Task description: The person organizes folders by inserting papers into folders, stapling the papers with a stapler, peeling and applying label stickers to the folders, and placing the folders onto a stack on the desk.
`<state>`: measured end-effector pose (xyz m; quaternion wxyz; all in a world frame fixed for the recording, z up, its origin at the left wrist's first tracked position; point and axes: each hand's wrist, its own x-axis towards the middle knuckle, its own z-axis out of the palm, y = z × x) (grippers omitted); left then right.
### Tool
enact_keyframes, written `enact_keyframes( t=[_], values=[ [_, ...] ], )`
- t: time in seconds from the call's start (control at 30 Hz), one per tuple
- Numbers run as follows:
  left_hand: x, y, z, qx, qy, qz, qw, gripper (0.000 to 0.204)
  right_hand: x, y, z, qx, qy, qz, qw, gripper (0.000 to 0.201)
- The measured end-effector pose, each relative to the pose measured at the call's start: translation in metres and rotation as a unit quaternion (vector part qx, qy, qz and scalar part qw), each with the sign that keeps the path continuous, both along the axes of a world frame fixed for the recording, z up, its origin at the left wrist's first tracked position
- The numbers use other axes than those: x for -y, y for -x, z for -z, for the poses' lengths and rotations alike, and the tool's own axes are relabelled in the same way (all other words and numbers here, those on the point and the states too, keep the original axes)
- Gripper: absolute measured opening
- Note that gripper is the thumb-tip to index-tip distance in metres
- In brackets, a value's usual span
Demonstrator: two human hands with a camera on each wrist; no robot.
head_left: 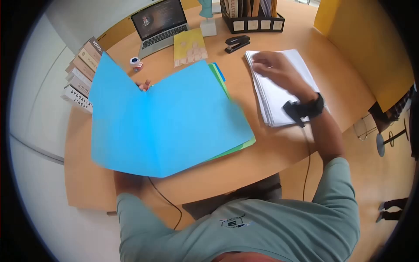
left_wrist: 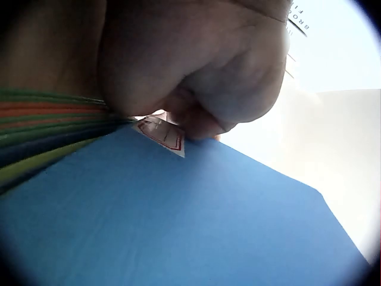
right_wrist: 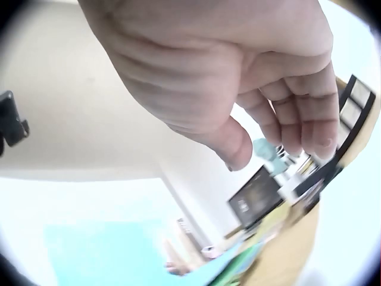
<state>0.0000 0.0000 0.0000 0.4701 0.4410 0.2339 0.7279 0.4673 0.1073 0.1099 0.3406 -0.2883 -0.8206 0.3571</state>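
Observation:
A blue folder (head_left: 192, 113) is spread wide in front of the body, its left cover raised. Green and other coloured folders (left_wrist: 53, 119) lie against it. Behind the fold, the left hand (head_left: 143, 86) grips the folder's far edge; most of that hand is hidden in the head view. The left wrist view has its curled fingers beside a small white label (left_wrist: 164, 134) with a red border. Over a stack of white paper (head_left: 270, 98) hovers the right hand (head_left: 279, 72), holding nothing. Its fingers are loosely bent, with the thumb apart from them in the right wrist view.
A stapler (head_left: 238, 43) lies beyond the paper, near a black organizer (head_left: 257, 25). A laptop (head_left: 159, 26), yellow envelope (head_left: 190, 46) and small ink bottle (head_left: 136, 64) stand at the back. Stacked books (head_left: 83, 74) rise at the left; a yellow partition (head_left: 358, 52) borders the right.

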Motion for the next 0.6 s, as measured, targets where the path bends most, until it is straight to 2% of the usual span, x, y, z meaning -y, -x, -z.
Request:
enact_keyframes(
  t=[0.03, 0.07, 0.1, 0.13, 0.17, 0.2, 0.23, 0.3, 0.4, 0.6],
  values=[
    [-0.001, 0.000, -0.002, 0.005, -0.001, 0.004, 1.000, 0.025, -0.020, -0.019, -0.001, 0.056, -0.008, 0.067, 0.996, 0.038],
    [-0.002, 0.000, -0.003, 0.009, -0.004, 0.007, 1.000, 0.025, -0.038, -0.039, -0.006, 0.150, -0.005, 0.137, 0.979, 0.043],
    [-0.003, 0.000, -0.002, 0.017, -0.007, 0.008, 1.000, 0.025, -0.056, -0.057, 0.000, 0.183, -0.047, 0.229, 0.955, 0.049],
    [-0.004, 0.000, -0.002, 0.020, -0.007, 0.009, 1.000, 0.025, -0.076, -0.084, 0.009, 0.227, -0.122, 0.263, 0.930, 0.052],
    [-0.005, 0.002, 0.000, 0.024, -0.007, 0.008, 1.000, 0.025, -0.080, -0.101, 0.003, 0.272, -0.142, 0.243, 0.920, 0.052],
    [-0.006, 0.002, 0.000, 0.027, -0.007, 0.010, 1.000, 0.025, -0.089, -0.114, 0.005, 0.344, -0.058, 0.276, 0.896, 0.050],
    [-0.006, 0.003, 0.002, 0.032, -0.006, 0.010, 0.999, 0.025, -0.100, -0.128, 0.016, 0.379, -0.029, 0.261, 0.888, 0.043],
    [-0.009, 0.005, 0.001, 0.039, -0.011, 0.014, 0.999, 0.025, -0.110, -0.149, 0.043, 0.296, 0.123, 0.264, 0.910, 0.034],
    [-0.014, 0.006, -0.002, 0.043, -0.014, 0.024, 0.999, 0.025, -0.110, -0.155, 0.053, 0.187, 0.129, 0.253, 0.940, 0.027],
    [-0.017, 0.006, 0.008, 0.064, -0.020, 0.027, 0.997, 0.025, -0.100, -0.146, 0.034, 0.210, 0.024, 0.335, 0.918, 0.018]
  ],
)
